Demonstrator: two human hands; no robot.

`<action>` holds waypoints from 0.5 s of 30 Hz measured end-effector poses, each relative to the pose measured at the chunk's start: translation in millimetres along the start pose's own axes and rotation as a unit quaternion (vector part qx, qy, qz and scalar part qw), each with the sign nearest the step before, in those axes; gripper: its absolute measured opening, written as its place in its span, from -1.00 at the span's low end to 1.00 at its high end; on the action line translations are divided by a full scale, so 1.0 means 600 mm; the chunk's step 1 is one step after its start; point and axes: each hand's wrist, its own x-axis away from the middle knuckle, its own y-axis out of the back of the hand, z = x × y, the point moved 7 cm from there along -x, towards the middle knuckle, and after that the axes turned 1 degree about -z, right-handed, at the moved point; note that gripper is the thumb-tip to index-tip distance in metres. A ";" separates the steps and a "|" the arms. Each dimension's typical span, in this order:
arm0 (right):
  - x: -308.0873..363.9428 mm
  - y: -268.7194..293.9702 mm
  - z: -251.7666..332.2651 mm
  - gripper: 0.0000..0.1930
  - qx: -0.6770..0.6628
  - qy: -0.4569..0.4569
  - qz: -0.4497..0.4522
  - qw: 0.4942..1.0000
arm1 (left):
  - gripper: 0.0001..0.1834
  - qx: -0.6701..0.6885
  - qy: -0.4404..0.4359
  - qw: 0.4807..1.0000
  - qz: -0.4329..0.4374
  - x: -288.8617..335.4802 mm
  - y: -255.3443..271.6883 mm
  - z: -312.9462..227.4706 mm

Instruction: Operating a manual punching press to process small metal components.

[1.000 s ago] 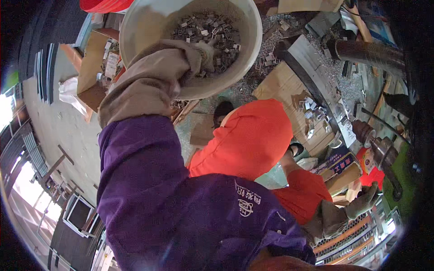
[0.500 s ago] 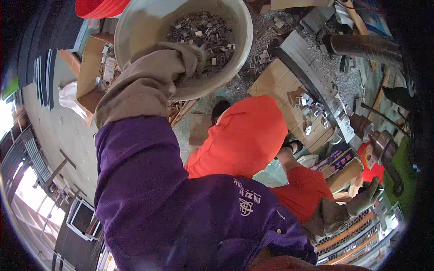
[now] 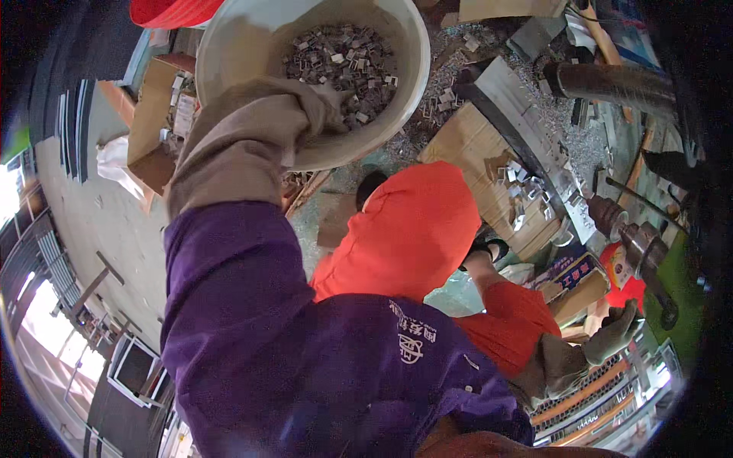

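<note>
Resting inside the pale bucket (image 3: 235,57) by small metal pieces (image 3: 355,59), the left hand (image 3: 330,109), its grip impossible to tell

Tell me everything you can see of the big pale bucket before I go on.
The bucket is round, wide-mouthed and off-white, plastic by its look, with a broad rim. It sits beyond the orange-clad knee, mouth open, its far edge cut off by the picture. Small silvery and dark pieces, seemingly metal, lie jumbled inside. The gloved left hand is in it; the brownish sleeve cover crosses the rim, but whether they touch is unclear.
</note>
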 end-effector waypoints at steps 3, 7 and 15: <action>0.018 0.031 -0.025 -0.77 0.053 -0.040 -0.025 0.997 | -0.42 -0.531 -0.377 0.716 -0.251 0.169 -0.049 -0.137; 0.025 0.013 0.002 -0.74 0.026 0.012 -0.012 1.000 | -0.42 -0.569 -0.385 0.710 -0.153 0.208 -0.060 -0.143; 0.007 0.021 -0.040 -0.74 -0.001 0.005 0.035 0.999 | -0.43 -0.546 -0.382 0.737 -0.117 0.186 -0.045 -0.167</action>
